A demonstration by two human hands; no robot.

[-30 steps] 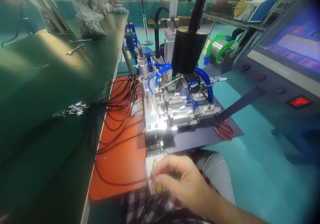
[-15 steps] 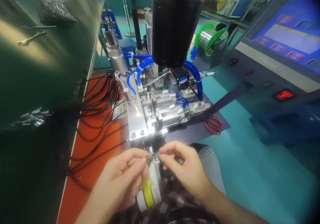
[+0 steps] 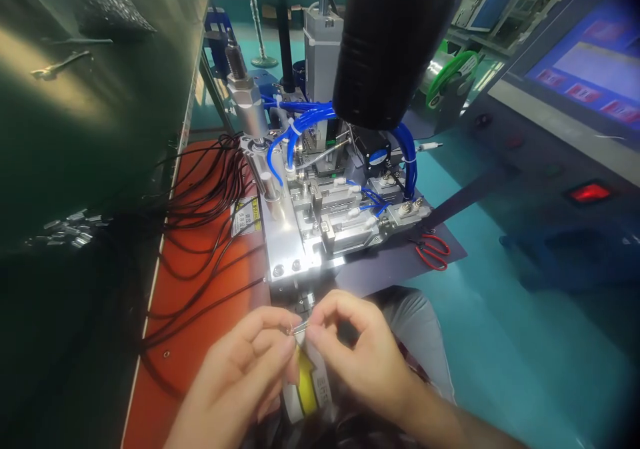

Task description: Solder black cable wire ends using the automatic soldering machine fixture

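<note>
Low in the middle, my left hand (image 3: 255,349) is closed in a pinch, thumb against forefinger. Facing it, the fingertips of my right hand (image 3: 350,342) are pinched too. Between them shows a small, thin silvery metal piece (image 3: 300,327), which both sets of fingertips grip at its ends; its exact kind is too small to tell. Just beyond stands a bench machine with a shiny metal plate (image 3: 285,245), its front edge close above my fingers. Below the hands is a white label with a yellow arrow (image 3: 306,385).
Black cables (image 3: 200,222) run over the orange board (image 3: 175,342) at left. Small metal pieces (image 3: 77,227) and a wrench (image 3: 63,65) lie on the dark table. Red-handled scissors (image 3: 433,252) lie at right, below a control panel (image 3: 550,142). A black tube (image 3: 390,49) hangs overhead.
My right hand has moved left and closed the gap to my left hand, so its fingertips now meet the small metal piece. The view has turned slightly left.
</note>
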